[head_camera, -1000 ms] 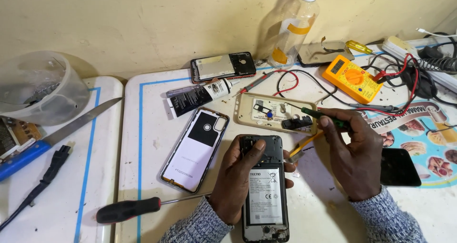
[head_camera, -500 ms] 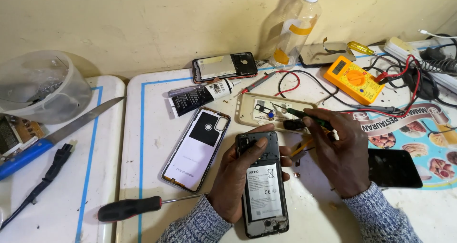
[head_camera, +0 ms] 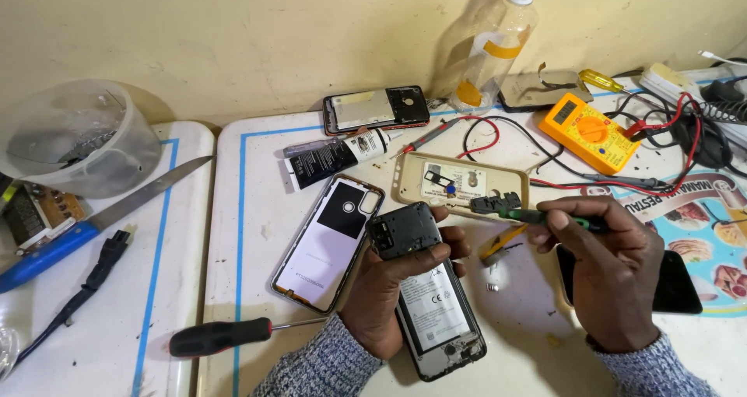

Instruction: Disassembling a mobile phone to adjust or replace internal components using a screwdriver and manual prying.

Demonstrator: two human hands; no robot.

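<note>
Head view, the only one I have. My left hand (head_camera: 381,296) is clenched around the opened phone (head_camera: 436,304), which lies on the bench (head_camera: 257,234) with its back off and its long axis running from about eleven o'clock at the camera end to five o'clock at the bottom edge. The thumb and fingertips sit at the upper end, pinning a dark cover plate (head_camera: 403,230) that lies over the top of the phone, slightly askew.

My right hand (head_camera: 615,272) is closed on a green-handled screwdriver (head_camera: 545,218) — its shaft points toward nine o'clock, nearly level across the frame, and its tip carries or touches a small black part (head_camera: 492,203); I cannot tell which. That tip hangs over the near edge of the beige phone case (head_camera: 459,183), just at one o'clock from the cover plate. So the tool lies to the right of the phone's top end and close to it, and the right hand is the nearer one to that small part; the left is already taken up with the phone.

Around them: a detached back cover (head_camera: 327,241) at nine o'clock of the phone, a red-and-black screwdriver (head_camera: 226,336) at seven o'clock, a yellow pick (head_camera: 502,241) between the hands, a yellow multimeter (head_camera: 587,132) at two o'clock — well apart.
</note>
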